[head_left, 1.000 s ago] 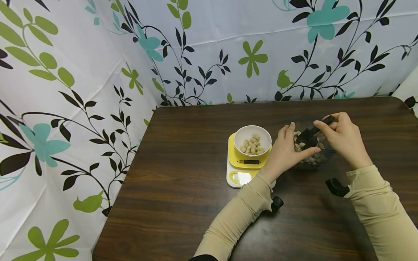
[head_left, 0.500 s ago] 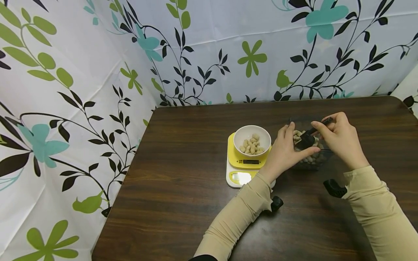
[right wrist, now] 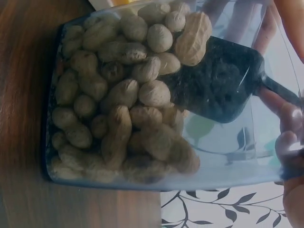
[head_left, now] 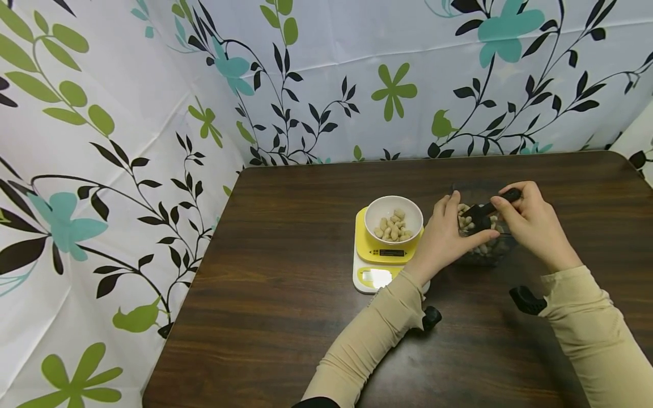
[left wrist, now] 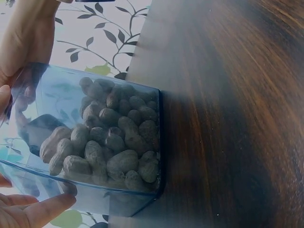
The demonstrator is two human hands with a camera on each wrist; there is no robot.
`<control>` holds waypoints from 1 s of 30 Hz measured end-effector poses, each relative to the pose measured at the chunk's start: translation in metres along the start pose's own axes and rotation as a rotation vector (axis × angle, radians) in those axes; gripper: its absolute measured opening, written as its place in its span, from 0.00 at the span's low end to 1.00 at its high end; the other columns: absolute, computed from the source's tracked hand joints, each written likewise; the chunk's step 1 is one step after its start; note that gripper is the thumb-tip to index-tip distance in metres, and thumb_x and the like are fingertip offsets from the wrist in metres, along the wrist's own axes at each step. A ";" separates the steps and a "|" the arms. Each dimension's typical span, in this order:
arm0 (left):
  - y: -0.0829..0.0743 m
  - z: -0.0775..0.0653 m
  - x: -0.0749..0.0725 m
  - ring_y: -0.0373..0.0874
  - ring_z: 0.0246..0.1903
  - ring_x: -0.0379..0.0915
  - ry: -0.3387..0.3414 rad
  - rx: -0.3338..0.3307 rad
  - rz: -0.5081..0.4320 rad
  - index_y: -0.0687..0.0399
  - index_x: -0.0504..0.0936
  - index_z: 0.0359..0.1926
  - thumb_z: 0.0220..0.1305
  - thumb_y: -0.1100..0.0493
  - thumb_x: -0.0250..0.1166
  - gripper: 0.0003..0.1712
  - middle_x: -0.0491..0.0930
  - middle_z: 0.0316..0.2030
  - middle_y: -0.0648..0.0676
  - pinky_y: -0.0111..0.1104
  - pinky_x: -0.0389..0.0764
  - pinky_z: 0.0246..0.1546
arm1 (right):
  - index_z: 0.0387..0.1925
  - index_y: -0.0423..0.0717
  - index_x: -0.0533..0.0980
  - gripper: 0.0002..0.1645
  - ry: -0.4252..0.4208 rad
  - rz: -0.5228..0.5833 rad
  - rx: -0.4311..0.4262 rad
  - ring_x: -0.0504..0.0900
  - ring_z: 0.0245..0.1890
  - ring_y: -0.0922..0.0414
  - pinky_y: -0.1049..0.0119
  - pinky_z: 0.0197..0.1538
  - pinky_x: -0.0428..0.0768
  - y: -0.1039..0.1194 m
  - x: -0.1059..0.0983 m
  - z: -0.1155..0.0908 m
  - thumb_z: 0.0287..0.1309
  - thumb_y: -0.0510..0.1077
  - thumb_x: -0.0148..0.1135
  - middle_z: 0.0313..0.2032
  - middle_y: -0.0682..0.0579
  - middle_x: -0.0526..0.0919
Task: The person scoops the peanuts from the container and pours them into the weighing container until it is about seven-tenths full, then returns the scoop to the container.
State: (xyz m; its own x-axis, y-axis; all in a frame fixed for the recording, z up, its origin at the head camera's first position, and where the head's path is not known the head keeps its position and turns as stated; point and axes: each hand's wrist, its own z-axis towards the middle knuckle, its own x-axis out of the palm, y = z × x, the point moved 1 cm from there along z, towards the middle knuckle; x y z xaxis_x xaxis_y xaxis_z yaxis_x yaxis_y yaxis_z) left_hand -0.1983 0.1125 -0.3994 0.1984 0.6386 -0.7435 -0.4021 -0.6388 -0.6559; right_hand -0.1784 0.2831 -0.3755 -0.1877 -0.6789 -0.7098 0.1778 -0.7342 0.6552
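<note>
A clear plastic container [head_left: 484,259] of unshelled peanuts [left wrist: 118,142] stands on the table, right of a kitchen scale. My left hand [head_left: 448,235] holds it at the rim, thumb on the near side and fingers at the left. My right hand [head_left: 538,224] grips the handle of a black scoop [head_left: 478,215] over the opening. Seen from the right wrist, the scoop's blade [right wrist: 218,78] reaches down into the container, its front edge pushed in among the peanuts. Several peanuts hide that edge.
On the yellow and white kitchen scale [head_left: 363,249] sits a white bowl [head_left: 374,212] with several peanuts in it. The scale lies just left of my left hand and forearm. A patterned curtain [head_left: 326,68] hangs behind the brown table [head_left: 285,272].
My right hand has dipped slightly toward me and turned the scoop, so its blade sits differently among the peanuts. My left hand, the container and the bowl stay put.
</note>
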 end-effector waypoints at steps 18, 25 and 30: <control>-0.001 0.000 0.001 0.43 0.67 0.59 -0.008 -0.019 0.012 0.43 0.43 0.73 0.53 0.29 0.59 0.55 0.53 0.70 0.52 0.34 0.72 0.59 | 0.53 0.38 0.62 0.18 -0.023 0.045 -0.091 0.70 0.24 0.81 0.69 0.18 0.64 -0.006 0.000 -0.003 0.68 0.44 0.48 0.23 0.51 0.78; -0.001 0.000 0.001 0.45 0.67 0.59 -0.012 -0.021 0.013 0.43 0.43 0.73 0.53 0.29 0.59 0.55 0.53 0.71 0.53 0.35 0.71 0.60 | 0.53 0.39 0.63 0.19 -0.040 0.033 -0.044 0.71 0.19 0.73 0.69 0.18 0.64 -0.003 0.002 -0.001 0.68 0.47 0.48 0.21 0.59 0.75; 0.000 -0.001 0.001 0.44 0.67 0.58 -0.008 -0.019 0.007 0.41 0.42 0.73 0.53 0.29 0.59 0.55 0.52 0.71 0.52 0.34 0.71 0.60 | 0.54 0.39 0.62 0.22 -0.047 0.037 0.007 0.67 0.13 0.67 0.66 0.15 0.62 0.000 0.002 0.001 0.68 0.51 0.46 0.15 0.58 0.71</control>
State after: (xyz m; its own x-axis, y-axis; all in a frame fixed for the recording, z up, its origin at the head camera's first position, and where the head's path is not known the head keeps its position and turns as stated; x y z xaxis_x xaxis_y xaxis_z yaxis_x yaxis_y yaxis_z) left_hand -0.1975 0.1131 -0.3998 0.1881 0.6378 -0.7469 -0.3862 -0.6512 -0.6533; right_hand -0.1797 0.2815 -0.3772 -0.2263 -0.7050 -0.6721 0.1790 -0.7084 0.6828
